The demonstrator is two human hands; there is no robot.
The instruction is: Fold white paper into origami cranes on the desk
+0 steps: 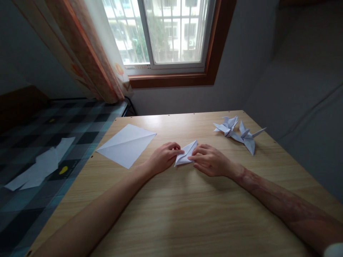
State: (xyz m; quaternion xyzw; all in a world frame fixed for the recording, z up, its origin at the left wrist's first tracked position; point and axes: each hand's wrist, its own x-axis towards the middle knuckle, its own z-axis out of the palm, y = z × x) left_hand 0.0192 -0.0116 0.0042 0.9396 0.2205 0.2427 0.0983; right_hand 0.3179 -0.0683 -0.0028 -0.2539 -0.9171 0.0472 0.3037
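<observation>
A small white folded paper (pixel 184 157) lies on the wooden table (pixel 171 210), with crease lines and flaps showing on its top face. My left hand (pixel 164 157) holds its left edge, thumb and fingers closed together on the paper. At its right side, my right hand (pixel 210 160) pinches the paper near the lower right corner, fingers curled. The fingertips hide parts of both edges.
A creased square paper sheet (pixel 127 145) lies on the table's left. Folded paper cranes (pixel 246 135) sit at the back right. Paper strips (pixel 44 166) rest on a checked bed (pixel 16 210) at left. A window (pixel 174 35) and curtain (pixel 88 46) are beyond the table.
</observation>
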